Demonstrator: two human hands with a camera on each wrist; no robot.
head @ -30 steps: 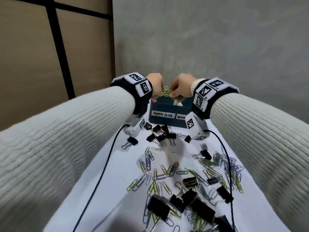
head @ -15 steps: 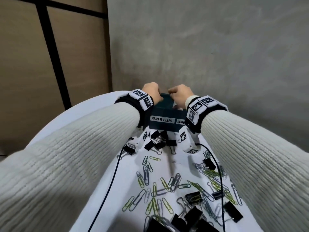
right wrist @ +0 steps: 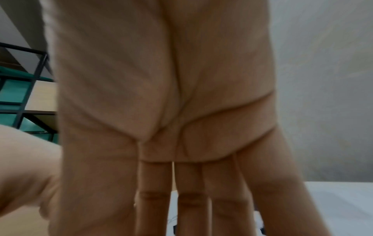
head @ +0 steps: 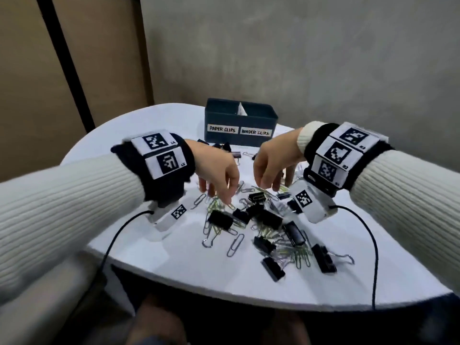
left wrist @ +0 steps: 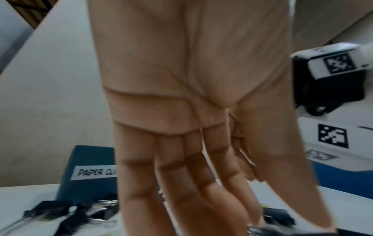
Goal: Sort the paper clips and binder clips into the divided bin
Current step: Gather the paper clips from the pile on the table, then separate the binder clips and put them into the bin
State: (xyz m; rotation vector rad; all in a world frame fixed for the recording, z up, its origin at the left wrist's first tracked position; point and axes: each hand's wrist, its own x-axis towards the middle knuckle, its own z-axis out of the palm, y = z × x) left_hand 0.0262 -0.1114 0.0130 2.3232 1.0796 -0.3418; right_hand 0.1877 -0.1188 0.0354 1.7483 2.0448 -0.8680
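Both hands, left hand point(head: 219, 173) and right hand point(head: 273, 165), hang with straight, empty fingers over mixed paper clips point(head: 235, 245) and binder clips point(head: 220, 220); the divided bin point(head: 240, 122) stands beyond, long axis left-right. Left wrist view shows its paper-clip label left of the fingers point(left wrist: 181, 183); right wrist view shows only spread fingers point(right wrist: 193, 199).

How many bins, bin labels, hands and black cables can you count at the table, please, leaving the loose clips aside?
Divided bin: 1
Bin labels, PAPER CLIPS and BINDER CLIPS: 2
Hands, left hand and right hand: 2
Black cables: 2
Total: 7
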